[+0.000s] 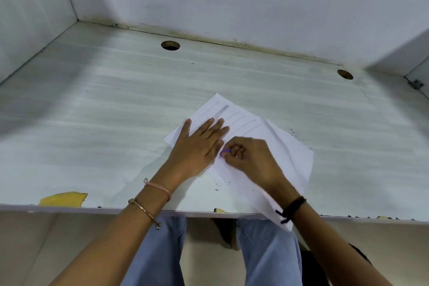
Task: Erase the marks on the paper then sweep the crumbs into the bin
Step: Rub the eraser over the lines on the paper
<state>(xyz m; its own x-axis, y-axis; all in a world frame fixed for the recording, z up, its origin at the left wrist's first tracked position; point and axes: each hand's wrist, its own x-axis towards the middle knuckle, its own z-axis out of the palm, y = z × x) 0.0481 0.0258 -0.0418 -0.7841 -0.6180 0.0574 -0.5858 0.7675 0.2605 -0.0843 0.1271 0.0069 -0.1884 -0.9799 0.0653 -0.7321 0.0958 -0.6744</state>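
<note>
A white sheet of paper (285, 146) lies slanted on the pale desk (104, 104), its near corner hanging over the front edge. Grey pencil lines (241, 121) run across its far half. My left hand (197, 146) lies flat on the paper's left part, fingers straight, pressing it down. My right hand (250, 160) pinches a small purple eraser (224, 152) against the paper, right beside my left hand's fingers. Dark eraser crumbs (217, 184) lie on the desk by the paper's near edge, and more crumbs (295, 133) to its right. No bin is in view.
White partition walls close in the desk at the back and both sides. Two round cable holes (170, 45) (345, 74) sit near the back edge. Yellow tape scraps (62, 198) stick along the front edge. My knees in blue jeans (267, 251) show below the desk.
</note>
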